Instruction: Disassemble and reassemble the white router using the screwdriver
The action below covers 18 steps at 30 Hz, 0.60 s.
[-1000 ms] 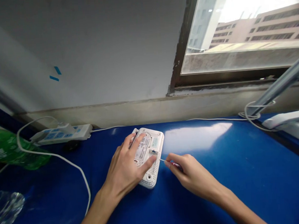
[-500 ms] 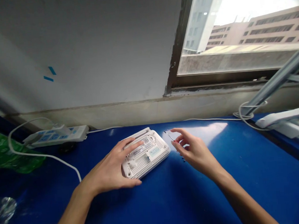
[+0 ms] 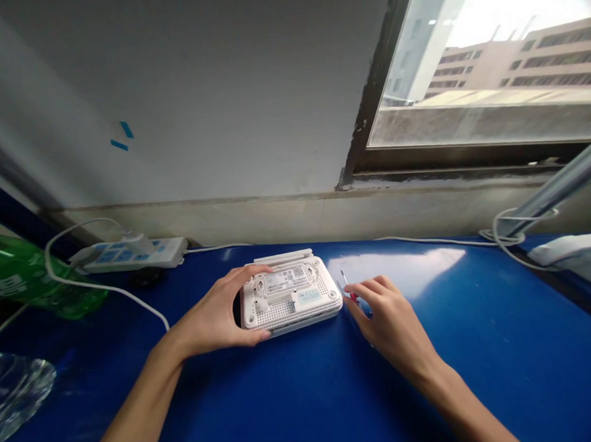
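Note:
A white router [image 3: 307, 299] lies with its vented, labelled underside facing up and a folded antenna along its far edge. My left hand [image 3: 218, 312] grips its left end, the thumb along the near side and the fingers over the far side. Just off the router's right end, my right hand [image 3: 388, 312] is closed around a small screwdriver [image 3: 344, 277]. Its thin metal shaft points up and away from me. Only a bit of the red handle shows between the fingers.
A white power strip [image 3: 170, 253] with a plugged-in cable [image 3: 104, 286] sits at the back left. Left of it lies a green bottle [image 3: 43, 283], with clear plastic [image 3: 15, 391] nearer me. A metal post [image 3: 549, 195] and white device [image 3: 578, 257] stand right on the blue table [image 3: 286, 401].
The router has turned to lie more squarely before me. My left fingers have drawn back from its label to its edge. My right hand has lowered with the screwdriver, and the camera view has shifted.

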Each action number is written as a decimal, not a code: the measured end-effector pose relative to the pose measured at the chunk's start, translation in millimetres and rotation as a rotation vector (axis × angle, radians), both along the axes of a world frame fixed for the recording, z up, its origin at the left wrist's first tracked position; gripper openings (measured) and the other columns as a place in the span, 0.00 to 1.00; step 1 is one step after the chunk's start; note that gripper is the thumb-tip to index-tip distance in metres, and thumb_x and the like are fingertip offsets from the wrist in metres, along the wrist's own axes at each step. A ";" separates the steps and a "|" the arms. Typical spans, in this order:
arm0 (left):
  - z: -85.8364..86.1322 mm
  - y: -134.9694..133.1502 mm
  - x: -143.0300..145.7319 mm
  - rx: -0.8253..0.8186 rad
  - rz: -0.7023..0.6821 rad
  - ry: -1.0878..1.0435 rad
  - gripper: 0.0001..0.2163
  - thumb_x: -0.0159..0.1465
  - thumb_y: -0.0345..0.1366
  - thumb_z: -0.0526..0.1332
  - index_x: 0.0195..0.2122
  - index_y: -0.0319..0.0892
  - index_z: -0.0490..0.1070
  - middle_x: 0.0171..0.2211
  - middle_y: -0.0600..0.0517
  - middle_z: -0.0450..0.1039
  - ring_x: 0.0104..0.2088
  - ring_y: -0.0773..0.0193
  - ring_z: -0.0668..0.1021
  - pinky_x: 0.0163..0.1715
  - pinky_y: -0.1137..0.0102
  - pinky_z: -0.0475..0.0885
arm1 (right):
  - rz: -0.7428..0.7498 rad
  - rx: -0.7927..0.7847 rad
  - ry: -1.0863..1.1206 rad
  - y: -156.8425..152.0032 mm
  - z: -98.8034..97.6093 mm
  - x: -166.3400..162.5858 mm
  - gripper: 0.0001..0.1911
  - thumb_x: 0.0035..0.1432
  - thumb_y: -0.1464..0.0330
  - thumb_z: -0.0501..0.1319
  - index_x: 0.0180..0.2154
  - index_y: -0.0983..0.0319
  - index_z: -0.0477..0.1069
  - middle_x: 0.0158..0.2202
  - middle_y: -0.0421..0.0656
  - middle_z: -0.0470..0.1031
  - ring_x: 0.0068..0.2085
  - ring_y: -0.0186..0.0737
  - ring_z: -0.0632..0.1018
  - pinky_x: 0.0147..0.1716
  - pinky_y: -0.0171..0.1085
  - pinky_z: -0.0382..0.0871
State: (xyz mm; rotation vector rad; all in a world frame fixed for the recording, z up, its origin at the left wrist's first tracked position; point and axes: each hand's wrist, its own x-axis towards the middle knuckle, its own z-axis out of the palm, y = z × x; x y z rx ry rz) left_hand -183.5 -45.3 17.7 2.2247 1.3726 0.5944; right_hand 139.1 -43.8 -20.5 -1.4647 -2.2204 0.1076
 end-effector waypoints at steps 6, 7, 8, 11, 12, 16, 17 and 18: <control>3.0 -2.6 2.7 -0.056 -0.036 -0.059 0.40 0.49 0.35 0.74 0.62 0.54 0.62 0.59 0.51 0.72 0.57 0.50 0.76 0.58 0.59 0.70 | 0.135 -0.123 0.215 -5.0 5.6 -0.5 0.25 0.62 0.75 0.57 0.59 0.56 0.70 0.54 0.49 0.76 0.53 0.51 0.75 0.54 0.53 0.72; 3.6 -2.9 3.8 -0.056 -0.056 -0.073 0.40 0.49 0.35 0.74 0.63 0.55 0.62 0.60 0.51 0.72 0.58 0.50 0.76 0.59 0.59 0.70 | 0.180 -0.145 0.242 -6.3 7.8 0.3 0.31 0.59 0.76 0.58 0.63 0.55 0.66 0.59 0.50 0.72 0.58 0.52 0.73 0.58 0.53 0.70; 3.8 -3.0 5.0 -0.054 -0.077 -0.088 0.40 0.49 0.35 0.74 0.63 0.55 0.62 0.60 0.51 0.71 0.58 0.50 0.76 0.59 0.59 0.70 | 0.224 -0.172 0.255 -7.7 10.2 1.5 0.37 0.56 0.77 0.58 0.66 0.54 0.62 0.64 0.50 0.68 0.62 0.52 0.71 0.61 0.54 0.68; 2.3 -2.9 7.3 -0.050 -0.117 -0.135 0.40 0.49 0.34 0.73 0.63 0.54 0.62 0.61 0.50 0.70 0.58 0.49 0.75 0.60 0.58 0.69 | 0.315 -0.271 0.224 -10.8 17.4 7.4 0.45 0.53 0.76 0.59 0.70 0.50 0.57 0.72 0.48 0.57 0.70 0.56 0.62 0.66 0.59 0.60; 1.2 -2.7 7.5 -0.054 -0.119 -0.150 0.40 0.49 0.34 0.73 0.63 0.54 0.62 0.61 0.49 0.70 0.58 0.49 0.75 0.60 0.57 0.69 | 0.328 -0.297 0.208 -11.4 19.2 9.7 0.44 0.53 0.76 0.60 0.70 0.49 0.56 0.73 0.47 0.55 0.71 0.57 0.60 0.66 0.61 0.59; -2.2 -2.1 6.0 -0.102 -0.109 -0.210 0.40 0.48 0.35 0.75 0.62 0.53 0.62 0.59 0.49 0.71 0.57 0.49 0.76 0.58 0.58 0.71 | 0.333 -0.321 0.181 -10.0 21.9 16.7 0.38 0.59 0.69 0.64 0.69 0.48 0.61 0.73 0.45 0.55 0.72 0.59 0.58 0.66 0.65 0.57; -2.5 -2.2 5.5 -0.107 -0.110 -0.235 0.40 0.48 0.35 0.75 0.63 0.53 0.62 0.60 0.49 0.71 0.57 0.49 0.76 0.59 0.58 0.71 | 0.334 -0.312 0.186 -8.7 21.4 17.5 0.36 0.60 0.67 0.65 0.68 0.48 0.63 0.73 0.46 0.57 0.71 0.59 0.59 0.65 0.64 0.59; -2.5 -2.4 5.1 -0.104 -0.112 -0.262 0.41 0.48 0.36 0.75 0.63 0.53 0.62 0.61 0.49 0.70 0.59 0.49 0.75 0.60 0.58 0.70 | 0.339 -0.298 0.196 -7.2 20.5 17.8 0.34 0.60 0.65 0.66 0.67 0.49 0.65 0.72 0.46 0.60 0.71 0.59 0.61 0.64 0.63 0.61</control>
